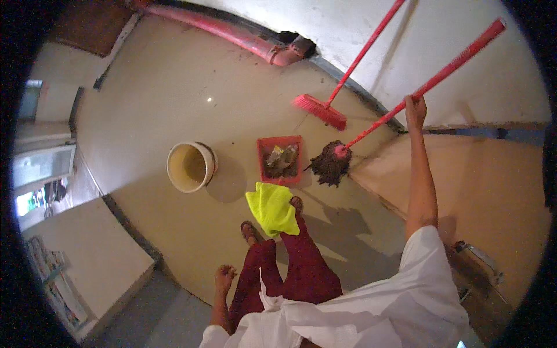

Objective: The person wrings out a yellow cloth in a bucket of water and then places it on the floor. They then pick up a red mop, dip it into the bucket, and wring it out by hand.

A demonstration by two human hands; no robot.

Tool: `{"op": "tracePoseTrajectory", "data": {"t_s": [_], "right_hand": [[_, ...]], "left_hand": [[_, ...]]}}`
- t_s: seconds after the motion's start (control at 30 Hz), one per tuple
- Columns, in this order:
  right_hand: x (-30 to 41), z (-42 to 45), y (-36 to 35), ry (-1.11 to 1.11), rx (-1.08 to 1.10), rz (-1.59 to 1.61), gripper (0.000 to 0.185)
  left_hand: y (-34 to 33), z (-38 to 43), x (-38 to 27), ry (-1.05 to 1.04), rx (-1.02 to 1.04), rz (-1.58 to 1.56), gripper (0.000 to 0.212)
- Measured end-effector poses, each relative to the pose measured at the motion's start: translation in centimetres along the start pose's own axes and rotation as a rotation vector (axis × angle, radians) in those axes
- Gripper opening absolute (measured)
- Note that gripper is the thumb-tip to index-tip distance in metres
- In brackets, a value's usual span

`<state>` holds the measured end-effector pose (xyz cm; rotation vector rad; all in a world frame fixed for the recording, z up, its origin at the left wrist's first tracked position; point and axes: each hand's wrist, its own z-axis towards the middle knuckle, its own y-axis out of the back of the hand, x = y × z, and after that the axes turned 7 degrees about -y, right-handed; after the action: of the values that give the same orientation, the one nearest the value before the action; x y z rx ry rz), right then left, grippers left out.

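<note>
My right hand [416, 111] grips the red handle of a mop [378, 124], whose dark string head rests on the floor. Near the mop, a red push broom [325, 114] stands with its bristles on the floor and its handle rising beside the white wall. A red dustpan [261, 163] holds crumpled wrappers and dirt. Just below it is a bright yellow-green cloth [273, 209], close to my feet. A cream bucket [213, 162] stands to the left of the dustpan. My left hand [226, 274] hangs beside my leg with curled fingers, holding nothing visible.
A red pipe [230, 35] runs along the base of the white wall [435, 56] to a dark hole. At right is a tan door panel [470, 187] with a metal handle [481, 256]. A raised pale block [95, 261] with a dark edge lies at lower left.
</note>
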<state>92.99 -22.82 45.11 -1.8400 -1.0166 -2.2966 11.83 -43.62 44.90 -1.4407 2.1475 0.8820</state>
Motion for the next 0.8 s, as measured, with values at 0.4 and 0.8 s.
{"op": "tracePoseTrajectory", "data": {"t_s": [0.4, 0.8], "right_hand": [[24.2, -13.9, 1.4, -0.19, -0.023, 0.614, 0.035], [50.3, -31.9, 2.4, 0.383, 0.588, 0.825, 0.041]], "left_hand": [[2.0, 2.6, -6.6, -0.158, 0.057, 0.27, 0.02], [7.2, 10.4, -16.2, -0.746, 0.088, 0.17, 0.025]]}}
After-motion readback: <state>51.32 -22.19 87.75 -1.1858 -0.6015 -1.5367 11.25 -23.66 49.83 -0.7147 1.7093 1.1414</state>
